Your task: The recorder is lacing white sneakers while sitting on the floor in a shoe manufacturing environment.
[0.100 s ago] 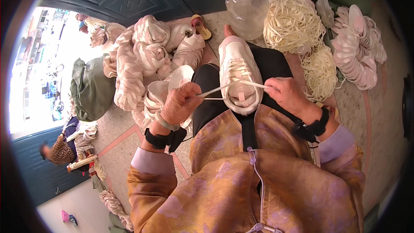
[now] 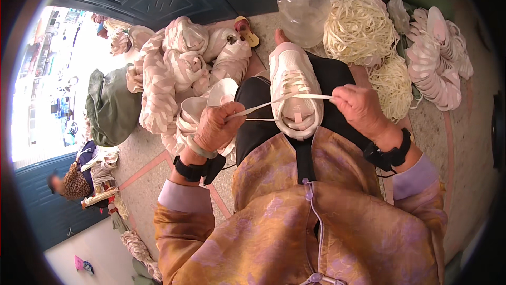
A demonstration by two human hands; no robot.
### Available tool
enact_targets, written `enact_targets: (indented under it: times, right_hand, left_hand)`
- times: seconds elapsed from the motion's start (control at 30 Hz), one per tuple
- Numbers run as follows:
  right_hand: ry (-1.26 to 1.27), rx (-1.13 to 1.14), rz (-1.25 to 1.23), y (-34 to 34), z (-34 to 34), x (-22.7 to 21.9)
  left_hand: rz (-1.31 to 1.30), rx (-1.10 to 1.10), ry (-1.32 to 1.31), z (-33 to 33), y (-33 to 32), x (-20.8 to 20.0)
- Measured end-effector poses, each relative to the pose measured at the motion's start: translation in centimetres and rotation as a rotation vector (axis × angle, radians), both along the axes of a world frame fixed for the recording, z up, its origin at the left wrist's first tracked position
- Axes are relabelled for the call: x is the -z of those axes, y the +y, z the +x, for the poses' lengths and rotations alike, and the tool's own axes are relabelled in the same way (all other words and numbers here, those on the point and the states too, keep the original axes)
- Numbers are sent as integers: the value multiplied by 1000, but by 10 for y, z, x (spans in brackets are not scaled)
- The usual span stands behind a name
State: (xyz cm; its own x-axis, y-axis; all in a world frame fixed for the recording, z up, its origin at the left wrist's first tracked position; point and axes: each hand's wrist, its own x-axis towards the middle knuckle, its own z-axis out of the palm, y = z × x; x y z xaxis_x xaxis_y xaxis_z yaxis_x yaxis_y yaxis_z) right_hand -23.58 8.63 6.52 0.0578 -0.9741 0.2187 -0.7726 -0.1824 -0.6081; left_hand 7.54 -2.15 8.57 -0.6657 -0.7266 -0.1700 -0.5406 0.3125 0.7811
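Head view: since the earlier picture, the right hand has shifted outward and a little toward the toe end of the white sneaker, while the left hand has drawn slightly left. The white shoelace between them now spans wider, running up from the left hand and then nearly level to the right. This reads as the lace being spread sideways above the sneaker, so the lacing seems in progress; no finished bow shows.

Each grip is nearly closed, fingertips pinched together on an end or length of the lace; exactly which, the fingers hide. A second thin strand runs from the left grip to the sneaker's collar, and whether it belongs to the same lace I cannot tell.

The sneaker rests on the lap, over black trousers, its toe toward the lap's far edge and its heel opening toward the near edge. It lies between the two grips, with neither hand touching it, and the lace passes over the opening by the tongue. To the right, on the floor, lies a heap of pale laces.
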Motion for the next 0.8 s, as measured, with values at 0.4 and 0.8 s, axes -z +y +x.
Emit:
enact_targets:
  times: [0.4, 0.8]
  right_hand:
    - [135, -93, -2, 6, -3, 34]
    - [164, -82, -91, 7, -3, 46]
  left_hand:
    - [-353, -1, -234, 17, 9, 10]
    - [-569, 11, -190, 16, 5, 19]
